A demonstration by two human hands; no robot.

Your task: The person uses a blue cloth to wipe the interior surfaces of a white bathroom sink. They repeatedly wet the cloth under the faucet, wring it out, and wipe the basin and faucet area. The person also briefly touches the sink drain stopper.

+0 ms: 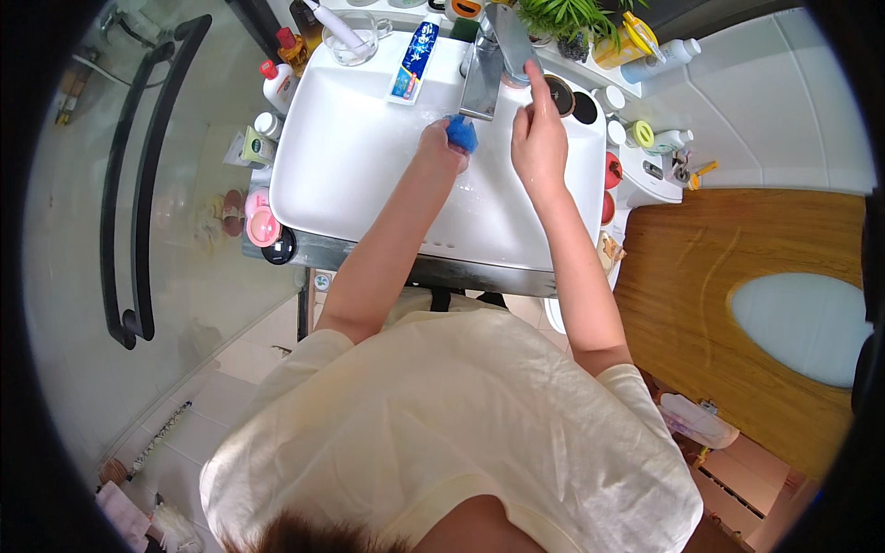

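In the head view, my left hand (444, 145) grips a crumpled blue scrubber or cloth (461, 134) just below the spout of a chrome faucet (482, 83). My right hand (541, 135) is at the right of the faucet, its index finger stretched up to the flat faucet lever (511, 38); no object shows in its palm. Both hands are over a white rectangular washbasin (346, 159) whose inner surface is wet. A blue toothpaste tube (416, 59) lies on the basin's back ledge, left of the faucet, beside a glass cup (350, 47) with an electric toothbrush in it.
Bottles (279, 83) and a pink compact (264, 227) line the left counter edge. Dark round lids (585, 108), white jars (610, 99) and red pomegranates (612, 170) stand at the right. A potted plant (563, 17) is behind, a glass door with black handle (142, 186) at left, a wooden door (677, 256) at right.
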